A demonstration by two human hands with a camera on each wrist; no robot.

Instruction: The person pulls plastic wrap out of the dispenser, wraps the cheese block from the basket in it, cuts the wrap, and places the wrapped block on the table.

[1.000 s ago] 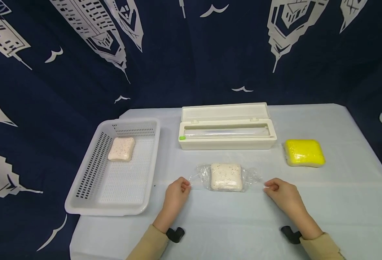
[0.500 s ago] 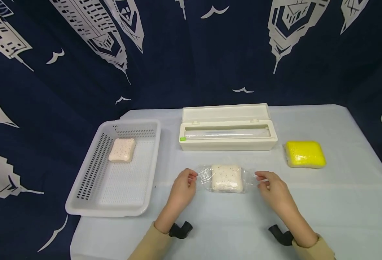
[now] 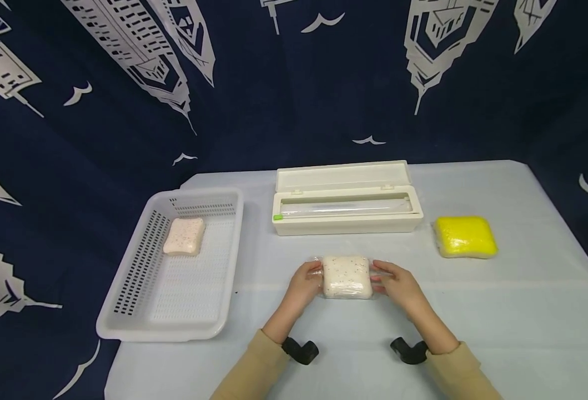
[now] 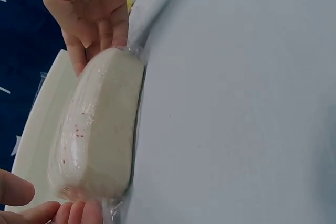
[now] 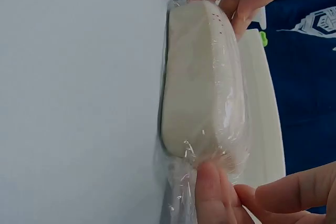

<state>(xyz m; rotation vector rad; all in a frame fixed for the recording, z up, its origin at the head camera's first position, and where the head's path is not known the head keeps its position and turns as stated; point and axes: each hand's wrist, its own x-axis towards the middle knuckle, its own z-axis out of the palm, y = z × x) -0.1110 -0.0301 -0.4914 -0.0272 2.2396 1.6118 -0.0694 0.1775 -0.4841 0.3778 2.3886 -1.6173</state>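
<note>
A cream, red-speckled, pillow-shaped block [image 3: 347, 277] lies on the table, wrapped in clear plastic film. Loose film [image 5: 182, 198] sticks out past its end in the right wrist view. My left hand [image 3: 306, 285] is at the block's left end, fingertips touching the film there. On the other side, my right hand [image 3: 399, 284] has its fingers against the right end, and the thumb stands apart from them in the right wrist view. Neither hand is wrapped round the block. Parts of the fingers are hidden by the block and film.
Behind the block stands a white film dispenser [image 3: 347, 225] with its lid up and a clear roll inside. A yellow wrapped block [image 3: 466, 237] lies to the right. At left, a white plastic basket [image 3: 174, 335] holds a pinkish speckled block [image 3: 184, 236].
Both hands have moved inward from the outer ends of the film to the block's two sides. The film ends that spread out left and right are now pushed in against the block.
</note>
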